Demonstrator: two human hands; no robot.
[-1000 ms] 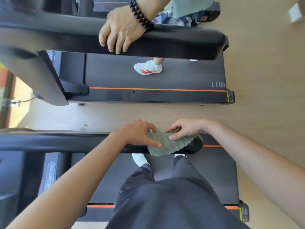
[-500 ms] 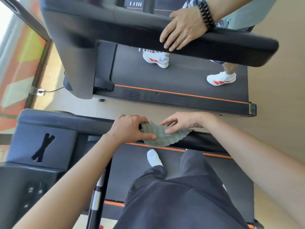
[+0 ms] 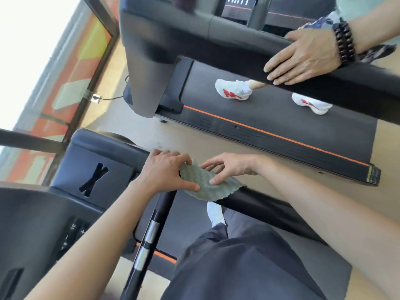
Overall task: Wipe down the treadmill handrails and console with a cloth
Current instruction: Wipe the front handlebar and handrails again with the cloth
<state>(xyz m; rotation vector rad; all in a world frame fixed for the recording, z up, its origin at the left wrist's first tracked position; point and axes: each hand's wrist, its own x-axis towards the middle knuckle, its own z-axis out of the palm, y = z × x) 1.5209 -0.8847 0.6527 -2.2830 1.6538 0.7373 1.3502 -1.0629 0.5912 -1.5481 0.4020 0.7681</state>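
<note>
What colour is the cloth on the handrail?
Pale green cloth with a wavy pattern, head view.

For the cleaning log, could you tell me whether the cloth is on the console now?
No, the cloth lies on the handrail.

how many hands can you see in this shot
3. The left hand and right hand both hold the green cloth on the near handrail. Another person's hand rests on the next treadmill's handrail. Their other hand is out of view.

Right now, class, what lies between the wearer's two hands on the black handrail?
In the head view, the green textured cloth spans between left hand and right hand, draped over the black padded handrail.
</note>
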